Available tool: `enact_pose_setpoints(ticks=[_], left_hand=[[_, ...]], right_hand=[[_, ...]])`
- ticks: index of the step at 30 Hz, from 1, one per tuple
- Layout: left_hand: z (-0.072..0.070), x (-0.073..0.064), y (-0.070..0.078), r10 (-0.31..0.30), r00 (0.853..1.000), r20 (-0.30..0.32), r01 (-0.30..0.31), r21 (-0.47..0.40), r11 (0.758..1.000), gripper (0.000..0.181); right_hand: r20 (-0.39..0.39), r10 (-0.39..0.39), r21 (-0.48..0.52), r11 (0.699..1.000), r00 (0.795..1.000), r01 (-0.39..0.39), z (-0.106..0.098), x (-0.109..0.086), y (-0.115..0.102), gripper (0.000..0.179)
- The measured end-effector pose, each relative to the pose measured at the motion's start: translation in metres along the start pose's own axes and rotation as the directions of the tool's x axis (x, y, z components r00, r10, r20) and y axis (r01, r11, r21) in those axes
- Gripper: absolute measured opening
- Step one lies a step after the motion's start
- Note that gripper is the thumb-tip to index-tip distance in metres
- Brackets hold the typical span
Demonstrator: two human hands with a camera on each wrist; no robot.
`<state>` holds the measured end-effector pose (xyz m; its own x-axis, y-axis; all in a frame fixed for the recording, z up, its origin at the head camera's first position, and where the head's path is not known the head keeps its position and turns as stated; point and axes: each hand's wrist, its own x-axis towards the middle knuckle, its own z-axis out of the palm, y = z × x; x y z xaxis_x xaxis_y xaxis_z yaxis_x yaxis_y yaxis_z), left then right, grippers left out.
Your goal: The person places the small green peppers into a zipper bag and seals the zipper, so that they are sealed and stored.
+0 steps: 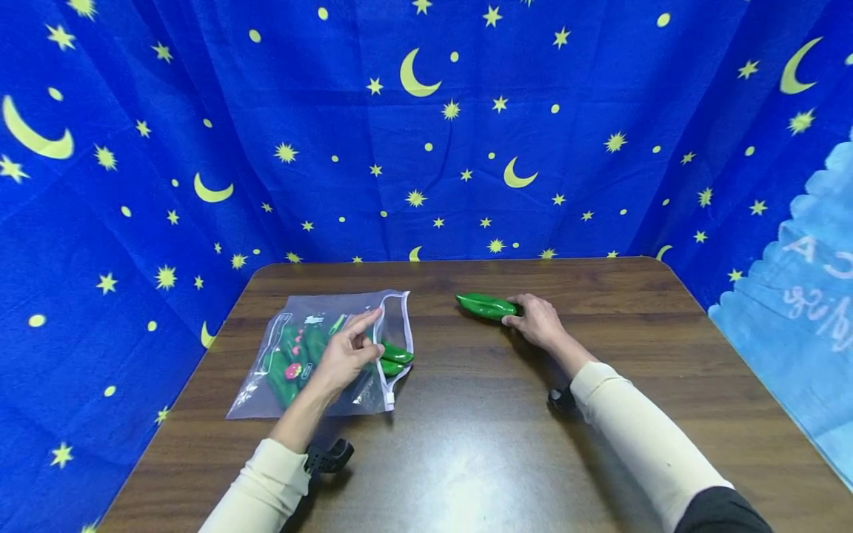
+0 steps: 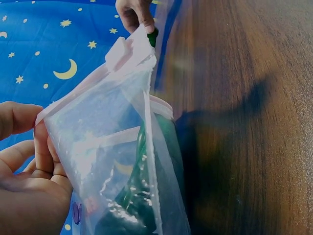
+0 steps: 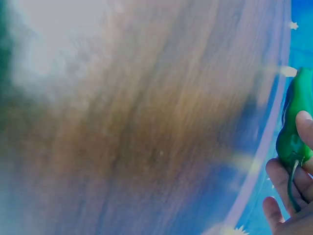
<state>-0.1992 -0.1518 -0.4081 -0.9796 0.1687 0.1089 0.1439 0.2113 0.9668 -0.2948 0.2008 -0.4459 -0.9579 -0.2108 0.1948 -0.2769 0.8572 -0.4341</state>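
A clear zip bag with a white-edged mouth lies at the left of the table, its mouth facing right. Inside it are several green peppers, two of them showing at the mouth. My left hand pinches the upper edge of the mouth between thumb and forefinger; in the left wrist view the bag is held gaping. Over the table's far middle, my right hand grips a green pepper by its stem end. The thumb lies along that pepper in the right wrist view, the curved stem hanging beside the fingers.
The brown wooden table reaches back to a blue curtain with yellow stars and moons. A light blue cloth with white letters hangs along the right side. A white slider sits at the near end of the bag's zip.
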Motion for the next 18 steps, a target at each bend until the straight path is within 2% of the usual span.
enact_pose_setpoints(ticks=[9,18], left_hand=[[-0.001,0.0,0.001,0.006,1.0,-0.002,-0.006,-0.002,1.0,0.066],[-0.001,-0.001,0.002,0.001,1.0,-0.009,-0.001,-0.005,1.0,0.066]], right_hand=[[-0.003,-0.045,0.088,0.995,0.999,0.045,-0.005,-0.015,-0.012,0.049],[0.007,-0.136,0.14,0.981,0.991,0.134,-0.006,-0.033,-0.019,0.047]])
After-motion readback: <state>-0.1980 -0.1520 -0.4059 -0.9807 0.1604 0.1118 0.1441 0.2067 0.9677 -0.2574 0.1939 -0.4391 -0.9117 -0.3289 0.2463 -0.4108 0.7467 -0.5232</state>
